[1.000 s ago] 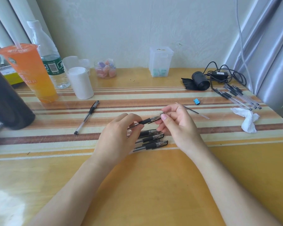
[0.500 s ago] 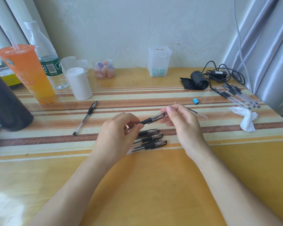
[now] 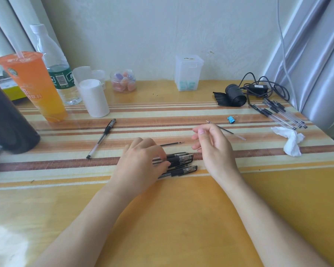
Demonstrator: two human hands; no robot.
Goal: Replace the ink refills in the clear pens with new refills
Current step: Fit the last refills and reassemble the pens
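Several clear pens with black grips and caps (image 3: 183, 160) lie side by side on the striped mat at the table's middle. My left hand (image 3: 141, 164) lies over their left ends, and its fingertips pinch the topmost pen against the pile. Beside them to the right, my right hand (image 3: 212, 143) hovers with loosely curled fingers and holds nothing. A thin black refill (image 3: 172, 144) lies on the mat just beyond my left hand. Another refill (image 3: 225, 130) lies behind my right hand. One more clear pen (image 3: 102, 137) lies apart at the left. A bundle of new refills (image 3: 283, 114) sits at the far right.
An orange drink cup (image 3: 33, 85), a water bottle (image 3: 56, 68) and a white cylinder (image 3: 94, 97) stand at the back left beside a dark container (image 3: 8, 120). Further right are a candy jar (image 3: 123, 80), a clear box (image 3: 188, 73), a black roll with cables (image 3: 235, 95), a blue clip (image 3: 230, 119) and a crumpled tissue (image 3: 291, 141).
Both hands held one pen in the air before. My left hand has brought it down onto the pile, and my right hand has let go and drawn back to the right.
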